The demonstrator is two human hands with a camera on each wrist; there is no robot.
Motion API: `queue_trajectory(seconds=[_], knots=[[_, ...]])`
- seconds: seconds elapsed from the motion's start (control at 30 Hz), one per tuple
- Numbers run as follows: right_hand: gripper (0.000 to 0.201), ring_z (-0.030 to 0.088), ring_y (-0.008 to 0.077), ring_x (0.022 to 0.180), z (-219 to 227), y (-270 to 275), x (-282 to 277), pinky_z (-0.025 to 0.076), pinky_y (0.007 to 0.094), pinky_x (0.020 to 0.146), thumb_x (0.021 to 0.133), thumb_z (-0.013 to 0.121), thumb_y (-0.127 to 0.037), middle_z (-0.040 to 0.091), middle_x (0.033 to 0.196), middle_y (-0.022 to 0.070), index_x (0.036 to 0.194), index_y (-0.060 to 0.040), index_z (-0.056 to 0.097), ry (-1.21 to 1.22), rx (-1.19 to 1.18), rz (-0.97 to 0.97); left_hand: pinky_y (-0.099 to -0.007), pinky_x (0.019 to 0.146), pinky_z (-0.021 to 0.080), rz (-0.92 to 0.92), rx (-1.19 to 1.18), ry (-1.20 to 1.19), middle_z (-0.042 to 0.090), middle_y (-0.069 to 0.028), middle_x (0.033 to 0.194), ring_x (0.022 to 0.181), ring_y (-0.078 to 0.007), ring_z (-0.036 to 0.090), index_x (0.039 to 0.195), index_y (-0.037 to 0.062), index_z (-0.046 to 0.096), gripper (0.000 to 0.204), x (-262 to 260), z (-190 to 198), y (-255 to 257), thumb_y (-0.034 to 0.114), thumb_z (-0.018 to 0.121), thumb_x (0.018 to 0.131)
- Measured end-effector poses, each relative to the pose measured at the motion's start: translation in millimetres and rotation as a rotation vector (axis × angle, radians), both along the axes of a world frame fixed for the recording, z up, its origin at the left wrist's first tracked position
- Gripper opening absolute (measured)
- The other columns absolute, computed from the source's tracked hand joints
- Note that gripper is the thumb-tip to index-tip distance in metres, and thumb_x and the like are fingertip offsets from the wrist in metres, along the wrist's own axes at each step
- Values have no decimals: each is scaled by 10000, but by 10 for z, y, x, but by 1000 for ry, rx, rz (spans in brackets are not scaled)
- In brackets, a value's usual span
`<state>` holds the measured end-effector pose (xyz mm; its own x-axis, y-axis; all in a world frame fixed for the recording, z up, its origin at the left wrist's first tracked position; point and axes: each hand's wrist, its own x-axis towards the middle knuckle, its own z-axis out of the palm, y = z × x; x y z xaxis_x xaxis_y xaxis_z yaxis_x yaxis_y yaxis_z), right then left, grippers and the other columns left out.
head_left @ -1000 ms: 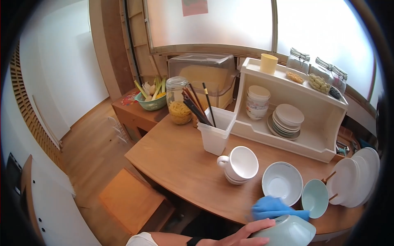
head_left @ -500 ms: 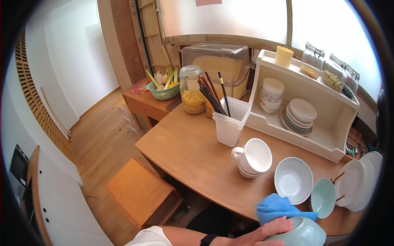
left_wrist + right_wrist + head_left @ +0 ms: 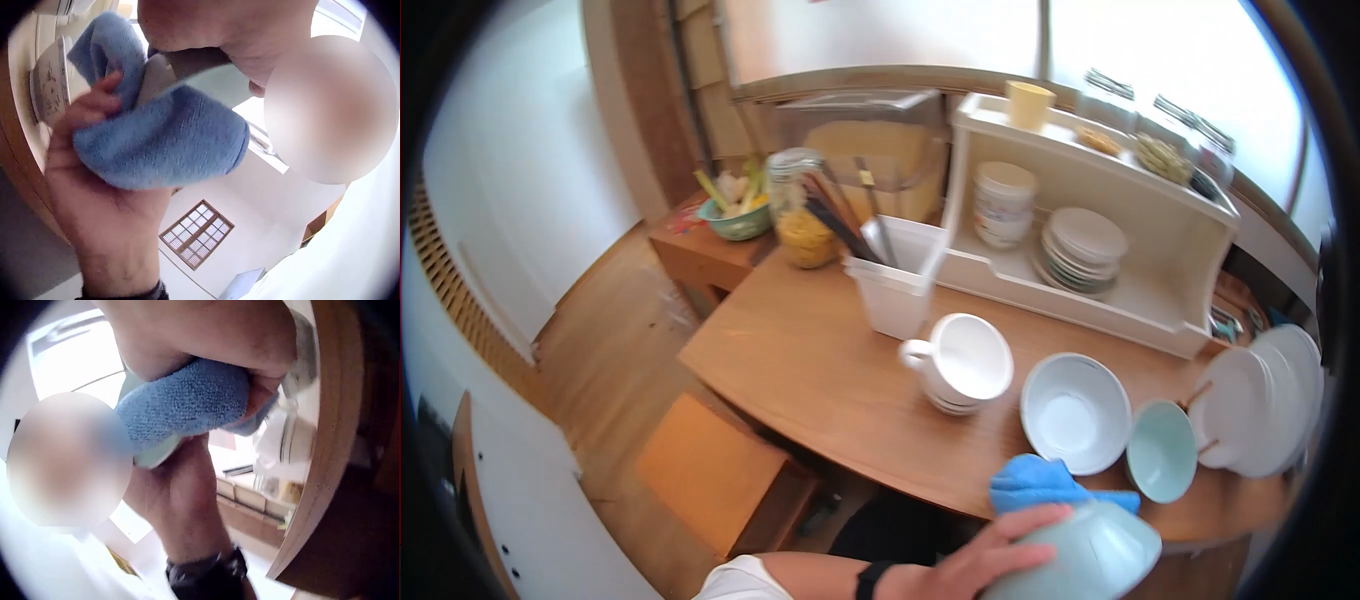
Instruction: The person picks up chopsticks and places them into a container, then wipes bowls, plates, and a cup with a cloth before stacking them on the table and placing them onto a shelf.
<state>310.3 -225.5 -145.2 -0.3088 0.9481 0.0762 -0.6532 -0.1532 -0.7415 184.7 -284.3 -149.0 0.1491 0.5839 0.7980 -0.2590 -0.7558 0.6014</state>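
Observation:
At the table's front edge my left hand [image 3: 1000,550] grips a pale green bowl [image 3: 1090,555], which is tilted with its outside toward the head camera. A blue cloth [image 3: 1045,485] bunches up at the bowl's far side. My right hand [image 3: 115,206] is hidden behind the bowl in the head view; in the left wrist view its fingers curl round the cloth. The right wrist view shows the cloth [image 3: 187,400] folded against the bowl [image 3: 159,453], between both hands. Just beyond stand a white bowl [image 3: 1075,415] and another pale green bowl [image 3: 1162,450].
Stacked white cups [image 3: 965,360] stand left of the bowls, before a white container [image 3: 895,300] of chopsticks. White plates [image 3: 1240,410] stand upright in a rack at right. A cream shelf [image 3: 1090,310] with bowls and plates is behind. A wooden stool [image 3: 710,475] sits at left.
The head view has swung right, then back left. The held bowl has turned a little, its base no longer facing up as plainly. Both hands stay at the bowl and cloth.

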Motion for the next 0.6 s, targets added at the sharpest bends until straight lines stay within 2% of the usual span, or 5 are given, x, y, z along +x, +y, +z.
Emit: queue_trajectory(seconds=[0.2,0.27,0.4,0.5,0.6], knots=[[571,627,233,1003,6,-430,587,482,343,887,795,707,-158,619,1129,127,1283,32,482,-25,-87,-342,-496,1079,271,-254,-39,149,296,-307,1452,1326,-430,347,1455,5,254,859,-152,50,234,362,694,809],[527,585,229,1079,-174,-421,630,452,358,936,835,664,-160,582,1198,134,1285,30,465,-735,513,-416,-482,1092,321,-235,-349,73,326,-223,1468,1320,-343,407,1425,55,332,708,-174,91,200,320,678,867],[480,473,211,1196,-358,-573,509,361,363,1024,901,588,-152,510,1293,109,1323,4,422,-568,410,-374,-421,1085,333,-352,-1038,-564,410,-214,1416,1296,-330,431,1420,-15,322,689,-142,-2,197,402,512,905],[348,534,205,1098,-700,-681,814,426,360,946,953,545,-201,558,1212,82,1240,-9,507,-615,506,-399,-449,1033,402,-239,-1113,-667,469,-195,1358,1236,-329,486,1395,-11,350,631,-187,55,261,406,466,936],[440,587,239,1039,-147,-601,814,473,378,910,947,546,-327,582,1177,122,1226,11,510,-524,337,-529,-452,1005,431,-216,-1107,-751,487,-185,1335,1211,-320,507,1380,-4,364,574,-239,1,254,399,418,975]])
